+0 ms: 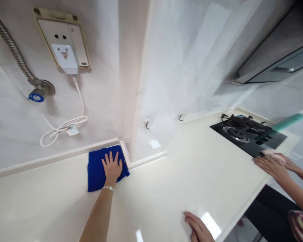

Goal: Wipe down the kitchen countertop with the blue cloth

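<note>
My left hand (112,168) lies flat with fingers spread on a blue cloth (96,171). The cloth sits on the cream countertop (179,168), pushed into the corner where the wall meets a white column. A thin bracelet circles that wrist. At the bottom edge my right hand (197,228) rests on the counter near its front edge, fingers stretched flat and holding nothing.
Another person's hands (272,164) press a pink cloth by a black gas hob (244,132) at the right. On the wall are a socket with a white plug (65,57), a looped cable (63,127) and a metal hose (12,47). A range hood (280,57) hangs top right.
</note>
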The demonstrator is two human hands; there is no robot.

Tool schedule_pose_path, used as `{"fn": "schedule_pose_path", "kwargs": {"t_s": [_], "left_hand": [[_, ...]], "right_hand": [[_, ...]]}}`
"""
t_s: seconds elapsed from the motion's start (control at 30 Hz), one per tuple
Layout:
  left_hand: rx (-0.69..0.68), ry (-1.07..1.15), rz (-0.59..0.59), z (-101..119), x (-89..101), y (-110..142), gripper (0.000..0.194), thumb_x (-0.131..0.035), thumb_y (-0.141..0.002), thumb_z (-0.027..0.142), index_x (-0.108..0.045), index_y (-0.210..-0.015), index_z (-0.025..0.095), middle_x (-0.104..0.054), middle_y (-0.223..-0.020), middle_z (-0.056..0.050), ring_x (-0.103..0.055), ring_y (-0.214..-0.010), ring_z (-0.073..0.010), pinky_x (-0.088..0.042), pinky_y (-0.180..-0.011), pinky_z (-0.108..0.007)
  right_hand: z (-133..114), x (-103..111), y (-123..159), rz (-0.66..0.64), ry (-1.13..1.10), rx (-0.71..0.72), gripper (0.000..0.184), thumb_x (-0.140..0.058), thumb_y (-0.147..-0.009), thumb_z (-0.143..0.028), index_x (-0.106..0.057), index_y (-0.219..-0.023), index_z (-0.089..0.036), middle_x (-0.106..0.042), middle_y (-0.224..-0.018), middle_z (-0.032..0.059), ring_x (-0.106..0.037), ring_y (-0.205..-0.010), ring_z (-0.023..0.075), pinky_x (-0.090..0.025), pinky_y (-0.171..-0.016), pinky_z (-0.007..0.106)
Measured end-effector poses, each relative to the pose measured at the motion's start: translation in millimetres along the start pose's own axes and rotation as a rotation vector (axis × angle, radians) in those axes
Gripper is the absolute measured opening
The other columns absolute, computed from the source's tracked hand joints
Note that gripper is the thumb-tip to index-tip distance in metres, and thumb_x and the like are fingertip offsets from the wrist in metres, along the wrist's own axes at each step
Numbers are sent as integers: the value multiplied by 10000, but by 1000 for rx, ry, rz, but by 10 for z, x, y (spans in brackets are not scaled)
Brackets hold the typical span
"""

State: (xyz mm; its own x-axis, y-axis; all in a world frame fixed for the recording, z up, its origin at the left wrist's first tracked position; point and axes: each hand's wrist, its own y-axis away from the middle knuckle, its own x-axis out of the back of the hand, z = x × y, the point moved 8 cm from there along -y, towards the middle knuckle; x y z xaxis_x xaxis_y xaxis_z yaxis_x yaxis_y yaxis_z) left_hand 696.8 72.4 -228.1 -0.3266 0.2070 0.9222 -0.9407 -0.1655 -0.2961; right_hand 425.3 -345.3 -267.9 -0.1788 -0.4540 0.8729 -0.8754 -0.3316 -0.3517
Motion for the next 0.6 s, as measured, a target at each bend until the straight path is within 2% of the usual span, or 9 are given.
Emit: {"fn": "schedule_pose_path", "kwargs": {"t_s": [0.2,0.33,0.47,0.6], "left_hand": [[-22,-74,-8,128,156,701,576,-424,-950,418,-403,-1488,212,-374,-1587,-202,-271,-1483,-447,-239,-1191,-662],[-72,-145,-8,318,237,1235,578,-423,-951,427,-403,-1486,208,-380,-1587,-190,-271,-1488,-430,-260,-1189,-655],[-157,-183,-55,686,275,1786,575,-410,-956,417,-386,-1493,214,-347,-1602,-194,-253,-1494,-434,-273,-1188,-659],[-257,-126,-121,1221,242,2363,588,-417,-950,404,-341,-1512,251,-301,-1625,-179,-186,-1516,-423,-253,-1204,-663]], "right_hand": [[-68,-2,-32,53,-74,-28,453,-452,-880,-112,-533,-1310,-231,-577,-1381,101,-557,-1281,229,-554,-1045,422],[-86,12,-58,98,-144,-42,495,-444,-844,-78,-536,-1311,-215,-566,-1391,108,-546,-1287,234,-534,-1071,449],[-113,58,-75,149,-202,-43,529,-440,-822,-64,-538,-1317,-224,-582,-1373,104,-564,-1260,237,-543,-1060,470],[-80,113,-49,207,-284,-62,495,-432,-841,-91,-560,-1299,-225,-611,-1331,107,-575,-1243,238,-541,-1056,482]]}}
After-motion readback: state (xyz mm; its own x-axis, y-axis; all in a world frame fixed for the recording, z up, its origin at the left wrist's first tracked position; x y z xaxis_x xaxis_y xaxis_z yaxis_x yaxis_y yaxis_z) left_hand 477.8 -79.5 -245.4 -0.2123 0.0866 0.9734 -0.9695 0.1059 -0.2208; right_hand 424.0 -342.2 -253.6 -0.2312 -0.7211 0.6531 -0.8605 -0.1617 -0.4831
